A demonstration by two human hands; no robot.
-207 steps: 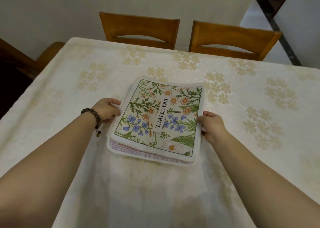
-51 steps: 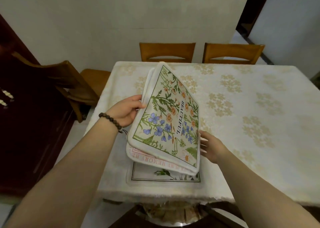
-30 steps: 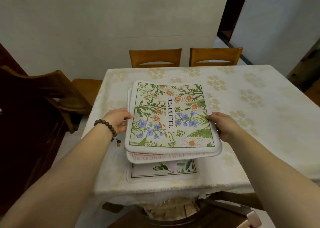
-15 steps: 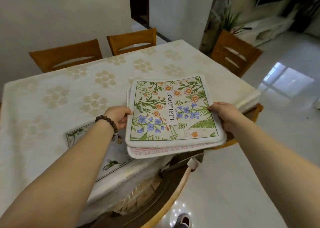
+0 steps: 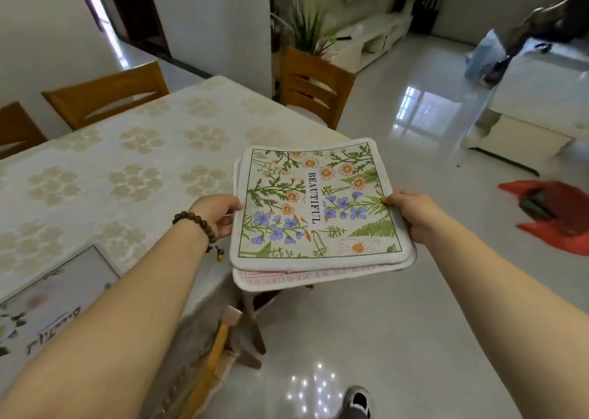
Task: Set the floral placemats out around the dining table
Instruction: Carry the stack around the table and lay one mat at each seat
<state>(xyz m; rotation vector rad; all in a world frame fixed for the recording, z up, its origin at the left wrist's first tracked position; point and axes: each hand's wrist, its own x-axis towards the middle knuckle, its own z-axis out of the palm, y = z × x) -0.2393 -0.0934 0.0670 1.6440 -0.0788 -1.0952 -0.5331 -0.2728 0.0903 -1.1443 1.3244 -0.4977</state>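
Observation:
A stack of floral placemats (image 5: pixel 315 208) hangs level in the air past the table's near right corner. The top mat shows daisies, blue flowers and the word BEAUTIFUL; under it a mat with pink lettering (image 5: pixel 306 276) sticks out. My left hand (image 5: pixel 216 213), with a bead bracelet on the wrist, grips the stack's left edge. My right hand (image 5: pixel 411 216) grips its right edge. One placemat (image 5: pixel 47 307) lies flat on the dining table (image 5: pixel 127 170) at the near left, partly hidden by my left forearm.
The table wears a cream cloth with floral patches. Wooden chairs stand at the far side (image 5: pixel 105 93) and at the right end (image 5: pixel 314 83); another chair (image 5: pixel 216 348) is tucked under the near edge. A glossy tiled floor (image 5: pixel 398 323) stretches right, with a red bag (image 5: pixel 554 214) on it.
I have walked right along the table with the stack held in both hands. The laid placemat has slid to the lower left of view, and the stack now hangs past the table's corner.

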